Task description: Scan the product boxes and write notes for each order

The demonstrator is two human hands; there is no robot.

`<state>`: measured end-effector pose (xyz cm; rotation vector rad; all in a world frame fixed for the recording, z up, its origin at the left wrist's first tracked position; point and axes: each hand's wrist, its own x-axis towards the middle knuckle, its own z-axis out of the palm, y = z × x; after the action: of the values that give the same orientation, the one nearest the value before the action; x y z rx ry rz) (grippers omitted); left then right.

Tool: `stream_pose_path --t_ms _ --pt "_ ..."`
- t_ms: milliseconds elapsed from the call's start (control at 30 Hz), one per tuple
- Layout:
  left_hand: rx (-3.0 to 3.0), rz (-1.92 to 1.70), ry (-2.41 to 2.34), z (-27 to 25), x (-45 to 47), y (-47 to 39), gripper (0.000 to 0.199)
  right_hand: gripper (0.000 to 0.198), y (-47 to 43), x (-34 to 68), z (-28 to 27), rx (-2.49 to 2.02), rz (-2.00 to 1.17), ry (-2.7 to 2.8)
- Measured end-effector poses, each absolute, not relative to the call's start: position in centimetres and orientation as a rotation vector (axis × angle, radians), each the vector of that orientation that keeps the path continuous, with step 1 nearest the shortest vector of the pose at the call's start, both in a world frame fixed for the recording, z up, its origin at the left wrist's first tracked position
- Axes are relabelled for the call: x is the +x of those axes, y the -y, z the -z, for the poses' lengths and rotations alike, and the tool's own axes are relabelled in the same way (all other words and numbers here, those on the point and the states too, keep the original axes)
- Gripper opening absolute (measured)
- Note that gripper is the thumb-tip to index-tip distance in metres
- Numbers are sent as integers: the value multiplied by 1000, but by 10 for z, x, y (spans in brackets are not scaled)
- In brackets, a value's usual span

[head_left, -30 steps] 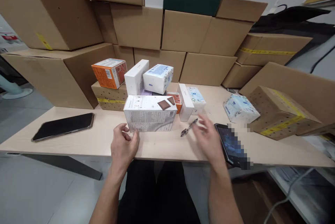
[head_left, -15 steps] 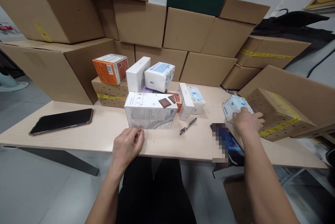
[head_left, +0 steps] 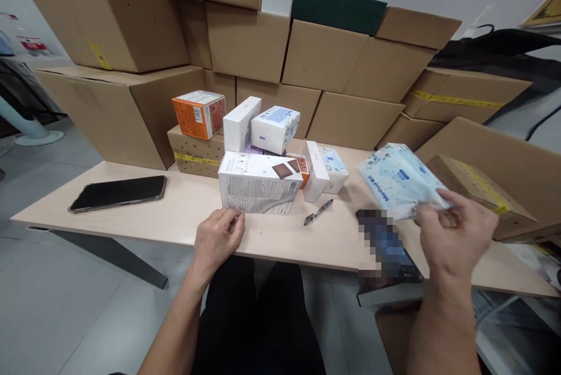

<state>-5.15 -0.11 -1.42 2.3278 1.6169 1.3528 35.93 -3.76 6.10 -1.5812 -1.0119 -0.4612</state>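
Note:
My right hand pinches the near right corner of a pale blue tissue pack and holds it tilted above the right part of the table. Curled at the table's front edge, my left hand rests just before a white printed box; its fingertips are partly hidden, and I cannot make out anything in them. Behind that box a second tissue pack lies on other items, beside a slim white box. A third tissue pack stands right of another slim white box.
A pen lies on the table. A phone is at the left, and a partly blurred dark device at the right. An orange box tops a small carton. Large cartons line the back.
My right hand has taken hold of the tissue pack and lifted it off the table, tilting its broad face into view. My left hand has stayed by the white box. The view has shifted slightly.

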Motion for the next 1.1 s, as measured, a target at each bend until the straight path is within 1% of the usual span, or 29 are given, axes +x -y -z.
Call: stream_pose_path --t_ms 67,133,300,433,600,667,800,900,1000,1100 --pt "2254 -1412 -1578 14 -50 4 17 38 65 326 -54 -1353 351 1142" --pt "2178 -1465 -1550 12 -49 9 18 33 83 293 -42 -1220 198 1283" --pt "1889 -1457 -1329 11 -47 22 27 40 83 239 -4 -1003 -208 1648" --pt "1824 -1321 -1172 10 -47 25 36 44 72 230 19 -997 -473 1618" --pt "1798 -1298 -1122 8 -41 25 41 58 70 223 34 -1072 -502 1317" --pt "1781 -1317 -1114 7 -36 25 39 54 70 218 34 -1124 -532 1280" --pt "1742 -1424 -1072 8 -28 25 25 42 70 216 31 -1088 -551 1328" --pt "1773 -1563 -946 14 -25 25 18 43 72 221 29 -1021 -525 1360" --pt "1862 -1652 -824 21 -24 24 25 45 72 225 28 -985 -503 1372" --pt "1957 -1677 -763 27 -23 23 32 46 71 225 29 -933 -551 1340"
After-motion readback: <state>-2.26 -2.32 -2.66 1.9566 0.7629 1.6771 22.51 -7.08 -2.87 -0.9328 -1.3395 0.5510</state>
